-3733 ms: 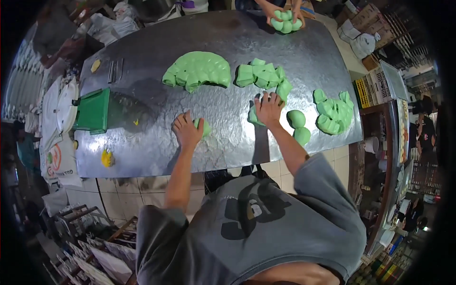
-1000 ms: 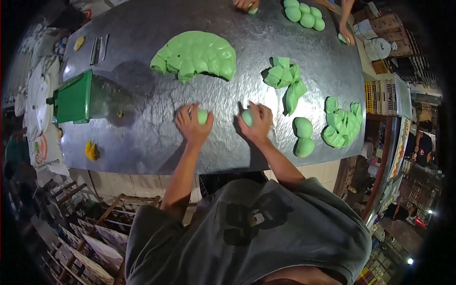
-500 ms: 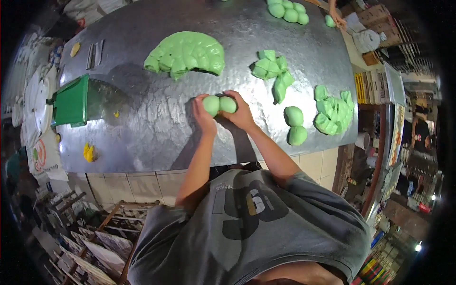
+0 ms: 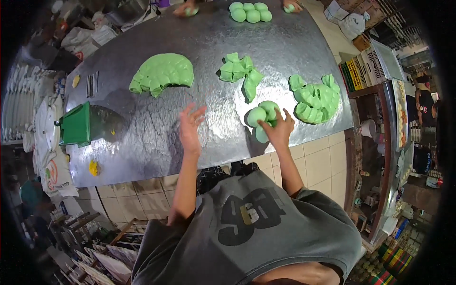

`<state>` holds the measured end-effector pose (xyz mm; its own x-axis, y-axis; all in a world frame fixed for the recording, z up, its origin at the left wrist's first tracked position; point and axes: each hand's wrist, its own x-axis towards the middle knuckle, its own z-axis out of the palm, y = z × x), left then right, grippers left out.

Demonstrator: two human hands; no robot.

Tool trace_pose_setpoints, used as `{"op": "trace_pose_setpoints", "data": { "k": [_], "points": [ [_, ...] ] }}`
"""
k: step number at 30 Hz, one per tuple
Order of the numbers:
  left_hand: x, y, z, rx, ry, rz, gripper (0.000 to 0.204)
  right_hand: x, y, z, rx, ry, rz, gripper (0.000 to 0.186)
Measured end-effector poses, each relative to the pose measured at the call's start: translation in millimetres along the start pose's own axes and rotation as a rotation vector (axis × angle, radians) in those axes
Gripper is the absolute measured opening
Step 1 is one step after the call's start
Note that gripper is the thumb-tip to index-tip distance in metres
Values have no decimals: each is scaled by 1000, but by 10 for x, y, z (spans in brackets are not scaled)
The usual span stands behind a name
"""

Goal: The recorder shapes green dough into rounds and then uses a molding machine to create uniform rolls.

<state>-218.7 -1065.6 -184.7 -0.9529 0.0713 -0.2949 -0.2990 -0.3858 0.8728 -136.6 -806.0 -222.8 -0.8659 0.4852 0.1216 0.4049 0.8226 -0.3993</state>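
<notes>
My right hand [image 4: 280,127] curls its thumb and fingers round green dough at the right of a small cluster of smooth dough balls. One dough ball [image 4: 257,116] sits at the cluster's left, another dough ball [image 4: 269,109] touches it behind, and a third ball [image 4: 261,135] shows partly below. My palm and fingers hide some of the cluster. Raised over the middle of the table, my left hand [image 4: 191,130] is open with fingers apart and holds nothing. A large curved dough slab [image 4: 164,73] lies beyond it.
Torn dough pieces [image 4: 241,71] and a lumpy dough heap [image 4: 317,100] lie on the metal table [image 4: 142,137]. A green scraper-like tool [image 4: 76,126] and a yellow lump [image 4: 94,167] are at left. Other people's hands [image 4: 292,6] work by several dough balls [image 4: 251,13] at the far edge.
My hands have parted from the two dough balls they held together. The right hand has moved right to the other balls; the left has opened. The view has shifted.
</notes>
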Motion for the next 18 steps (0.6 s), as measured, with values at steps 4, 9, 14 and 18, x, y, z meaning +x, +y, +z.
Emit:
{"op": "trace_pose_setpoints", "data": {
  "k": [4,9,14,18],
  "points": [
    [408,-341,51,491,-217,-42,44,880,-77,504,407,-141,3,114],
    [1480,-919,689,1135,-63,757,45,1471,-531,1122,299,-156,265,81],
    [2010,-1123,885,1261,-128,672,34,710,-882,400,315,-451,184,49],
    [1864,-1081,584,1188,-343,624,25,317,-962,-109,1014,-547,284,51]
  ]
}}
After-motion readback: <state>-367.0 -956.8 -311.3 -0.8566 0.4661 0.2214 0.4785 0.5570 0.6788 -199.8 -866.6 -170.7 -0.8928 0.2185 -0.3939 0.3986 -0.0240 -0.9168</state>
